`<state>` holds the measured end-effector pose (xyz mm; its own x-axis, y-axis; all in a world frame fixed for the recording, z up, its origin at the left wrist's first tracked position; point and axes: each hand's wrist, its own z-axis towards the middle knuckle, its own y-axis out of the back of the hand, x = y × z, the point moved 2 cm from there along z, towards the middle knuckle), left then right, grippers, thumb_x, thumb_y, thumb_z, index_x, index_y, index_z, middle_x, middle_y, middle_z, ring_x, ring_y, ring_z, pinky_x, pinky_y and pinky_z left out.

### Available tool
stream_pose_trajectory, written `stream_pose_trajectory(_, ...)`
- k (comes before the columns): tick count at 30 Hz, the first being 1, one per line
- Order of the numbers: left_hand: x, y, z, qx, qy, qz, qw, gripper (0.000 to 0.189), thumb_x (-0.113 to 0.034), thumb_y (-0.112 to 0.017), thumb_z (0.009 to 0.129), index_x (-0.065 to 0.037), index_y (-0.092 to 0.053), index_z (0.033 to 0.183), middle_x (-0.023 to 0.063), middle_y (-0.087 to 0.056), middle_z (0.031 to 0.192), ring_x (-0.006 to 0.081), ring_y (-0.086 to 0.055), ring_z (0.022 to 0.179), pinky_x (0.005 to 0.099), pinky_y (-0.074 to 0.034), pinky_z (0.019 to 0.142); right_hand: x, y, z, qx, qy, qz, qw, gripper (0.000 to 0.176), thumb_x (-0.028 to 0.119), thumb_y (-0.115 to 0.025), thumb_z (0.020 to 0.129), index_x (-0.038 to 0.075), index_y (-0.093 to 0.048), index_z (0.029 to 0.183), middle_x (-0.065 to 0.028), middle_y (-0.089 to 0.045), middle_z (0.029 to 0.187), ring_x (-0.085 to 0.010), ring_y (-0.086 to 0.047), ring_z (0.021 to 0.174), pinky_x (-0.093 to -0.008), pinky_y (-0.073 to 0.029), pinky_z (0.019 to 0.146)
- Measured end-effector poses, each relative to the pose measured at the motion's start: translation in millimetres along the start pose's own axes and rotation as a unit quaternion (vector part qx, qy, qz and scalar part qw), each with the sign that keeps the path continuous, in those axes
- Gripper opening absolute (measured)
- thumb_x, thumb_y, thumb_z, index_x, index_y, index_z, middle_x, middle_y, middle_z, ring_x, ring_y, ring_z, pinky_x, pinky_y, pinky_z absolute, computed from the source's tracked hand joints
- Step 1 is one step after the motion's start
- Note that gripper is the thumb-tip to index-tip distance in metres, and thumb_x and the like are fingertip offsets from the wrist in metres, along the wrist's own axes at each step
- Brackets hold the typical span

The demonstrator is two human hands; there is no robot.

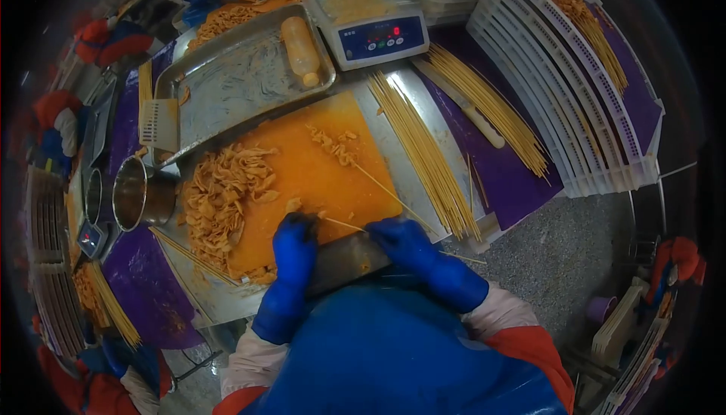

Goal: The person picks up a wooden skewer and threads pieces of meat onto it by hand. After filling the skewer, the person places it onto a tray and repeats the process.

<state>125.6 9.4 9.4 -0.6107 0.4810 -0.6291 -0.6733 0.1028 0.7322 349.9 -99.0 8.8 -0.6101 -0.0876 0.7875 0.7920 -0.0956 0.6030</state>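
Observation:
My left hand (293, 252), in a blue glove, rests on the near edge of the orange cutting board (318, 173), its fingertips closed on a small piece of marinated meat (293, 205). My right hand (412, 245), also gloved, pinches a thin bamboo skewer (344, 224) whose tip points left toward the left fingers. A heap of meat strips (223, 196) lies on the left side of the board. A second skewer carrying a few meat pieces (336, 145) lies across the board's middle.
A bundle of bare skewers (423, 154) lies right of the board, another bundle (491, 105) beyond it. Behind are a metal tray (234, 82) with a plastic bottle (301, 48), a digital scale (378, 37) and stacked white crates (560, 90). A metal cup (136, 192) stands left. Other workers surround the table.

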Motion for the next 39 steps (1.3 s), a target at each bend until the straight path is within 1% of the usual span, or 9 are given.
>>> stream_pose_trajectory(4,-3.0,1.0,-1.5,0.007,0.011,-0.017,1.0,0.022,0.006,-0.068,0.077,-0.003,-0.076,0.096,0.018,-0.068,0.096,0.0347,-0.068,0.087,0.0378,-0.055,0.075,-4.7,-4.5,-10.5,0.035,0.008,-0.018,0.999,0.022,0.014,-0.063,0.091,0.012,-0.072,0.11,-0.0162,-0.072,0.103,-0.0367,-0.07,0.09,-0.0449,-0.056,0.073)
stream_pose_trajectory(7,-1.5,0.8,1.0,0.016,0.011,-0.018,1.0,0.025,0.007,-0.067,0.077,-0.003,-0.076,0.098,0.018,-0.068,0.096,0.0347,-0.068,0.088,0.0378,-0.055,0.076,0.1,-8.9,-7.7,0.005,0.011,-0.022,1.0,0.023,0.013,-0.063,0.089,0.012,-0.072,0.11,-0.0154,-0.072,0.1,-0.0363,-0.07,0.087,-0.0446,-0.056,0.071)
stream_pose_trajectory(13,-3.6,-1.3,-0.3,0.035,0.019,0.017,0.999,0.027,0.005,-0.066,0.076,-0.004,-0.076,0.1,0.0181,-0.068,0.096,0.0355,-0.068,0.088,0.0385,-0.055,0.076,26.5,-12.0,-3.2,0.007,0.027,-0.073,0.997,0.024,0.009,-0.062,0.087,0.009,-0.071,0.109,-0.0166,-0.071,0.09,-0.0367,-0.07,0.08,-0.0446,-0.055,0.066)
stream_pose_trajectory(22,-6.2,0.8,-0.5,0.029,0.019,0.016,0.999,0.027,0.005,-0.066,0.076,-0.004,-0.076,0.1,0.0182,-0.068,0.097,0.0359,-0.068,0.089,0.0385,-0.055,0.076,19.4,-28.9,-9.2,-0.043,0.019,-0.037,0.998,0.025,0.008,-0.061,0.087,0.006,-0.07,0.11,-0.0189,-0.069,0.089,-0.0383,-0.068,0.078,-0.0453,-0.054,0.065)
stream_pose_trajectory(27,5.6,1.4,-4.1,-0.023,0.023,-0.012,0.999,0.022,0.004,-0.068,0.078,-0.003,-0.075,0.098,0.0181,-0.068,0.096,0.035,-0.068,0.087,0.0383,-0.054,0.076,21.4,-29.6,1.0,-0.03,0.029,-0.031,0.999,0.025,0.008,-0.061,0.087,0.007,-0.07,0.11,-0.0182,-0.07,0.088,-0.0388,-0.068,0.08,-0.0449,-0.054,0.066)
stream_pose_trajectory(30,5.7,5.8,-9.4,-0.013,0.046,-0.024,0.999,0.015,-0.003,-0.068,0.08,-0.005,-0.074,0.093,0.017,-0.067,0.092,0.037,-0.065,0.086,0.0424,-0.053,0.075,15.6,-19.9,4.3,-0.005,0.061,-0.022,0.998,0.024,0.008,-0.062,0.087,0.007,-0.07,0.11,-0.0169,-0.07,0.087,-0.0379,-0.069,0.079,-0.0445,-0.054,0.066)
stream_pose_trajectory(33,-2.7,10.8,-7.8,-0.01,0.053,-0.034,0.998,0.015,-0.002,-0.068,0.081,-0.006,-0.074,0.094,0.0171,-0.067,0.092,0.0367,-0.065,0.085,0.0422,-0.053,0.074,7.7,-16.5,3.2,0.006,0.086,-0.018,0.996,0.023,0.007,-0.062,0.086,0.009,-0.071,0.108,-0.0156,-0.07,0.087,-0.0362,-0.069,0.079,-0.0439,-0.055,0.066)
stream_pose_trajectory(36,1.4,9.8,-10.6,-0.007,0.034,-0.02,0.999,0.023,0.005,-0.069,0.078,-0.004,-0.076,0.098,0.0178,-0.069,0.096,0.0348,-0.068,0.088,0.038,-0.055,0.077,9.0,-10.0,9.2,0.021,0.102,-0.043,0.994,0.023,0.007,-0.062,0.084,0.01,-0.072,0.105,-0.0146,-0.07,0.086,-0.0343,-0.07,0.078,-0.0427,-0.055,0.066)
stream_pose_trajectory(39,1.4,9.9,-10.8,0.011,0.026,-0.012,1.0,0.023,0.004,-0.069,0.078,-0.004,-0.076,0.099,0.0177,-0.069,0.096,0.036,-0.067,0.089,0.0389,-0.055,0.077,9.7,-3.0,17.6,0.049,0.129,-0.057,0.989,0.026,0.007,-0.061,0.082,0.011,-0.073,0.106,-0.0138,-0.07,0.085,-0.0337,-0.069,0.077,-0.0424,-0.054,0.067)
